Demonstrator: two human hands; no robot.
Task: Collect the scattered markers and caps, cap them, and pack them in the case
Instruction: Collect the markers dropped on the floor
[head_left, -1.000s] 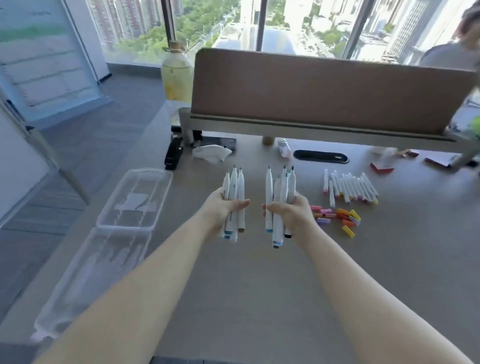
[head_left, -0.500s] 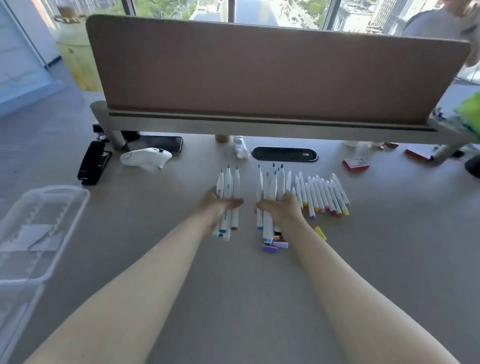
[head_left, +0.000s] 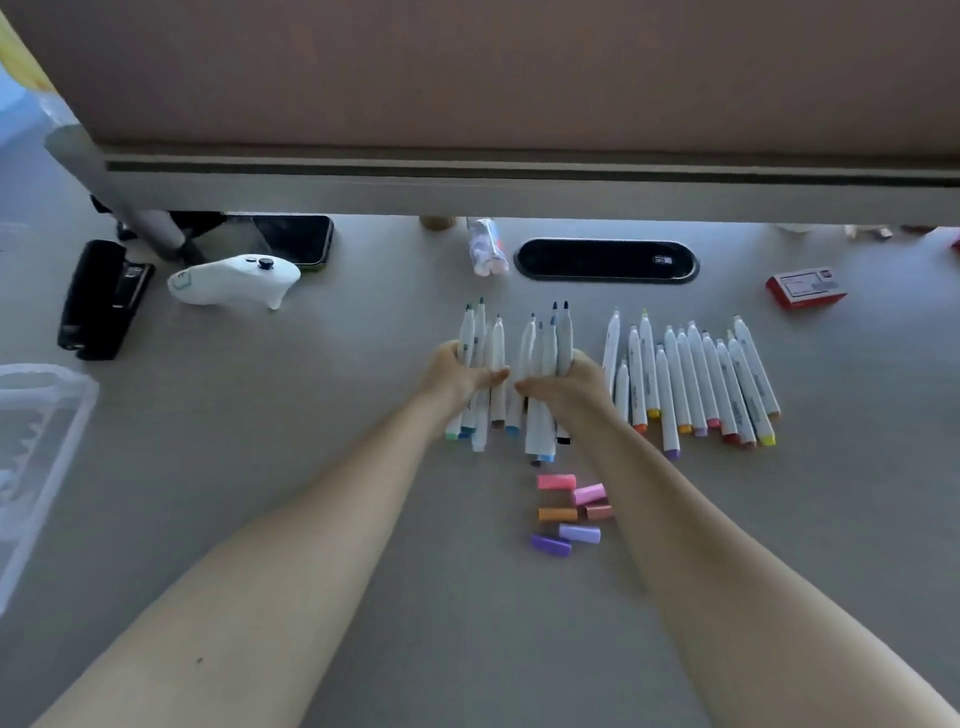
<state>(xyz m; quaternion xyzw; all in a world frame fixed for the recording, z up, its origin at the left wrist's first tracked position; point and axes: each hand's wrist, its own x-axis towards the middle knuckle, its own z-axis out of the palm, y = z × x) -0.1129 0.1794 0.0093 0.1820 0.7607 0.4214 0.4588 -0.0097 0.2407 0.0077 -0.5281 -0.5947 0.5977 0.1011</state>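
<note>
The left hand (head_left: 460, 371) is closed around a bundle of uncapped white markers (head_left: 480, 374), about 4 of them, tips pointing away from the person and their coloured ends, green and teal, sticking out below the fist. The right hand (head_left: 563, 384) sits just beside it, thumbs nearly touching, and is likewise clenched on a second bundle of markers (head_left: 545, 358), about 5, with blue and dark tips up and blue and black ends below. Both bundles are low over the grey desk (head_left: 363, 415); whether their lower ends touch it cannot be told.

Just right of the right hand lies a row of loose markers (head_left: 696, 384), roughly 12, flat on the desk and fanned slightly, tips away, with orange, yellow, red and purple ends toward the person. Nearer the person than the right hand, partly under its forearm, are 6 loose caps (head_left: 571, 512): 2 pink, 1 orange, 1 brownish and 2 purple.

Far left of the left hand, at the picture's edge, is the clear plastic case (head_left: 36, 447), open. Beyond the left hand and to its left sit a white game controller (head_left: 234, 280), a black stapler (head_left: 101, 301) and a dark phone (head_left: 296, 239). Beyond the right hand is a black oval cable grommet (head_left: 605, 260), and far to its right a small red box (head_left: 805, 288). A brown desk divider (head_left: 467, 78) spans the top.
</note>
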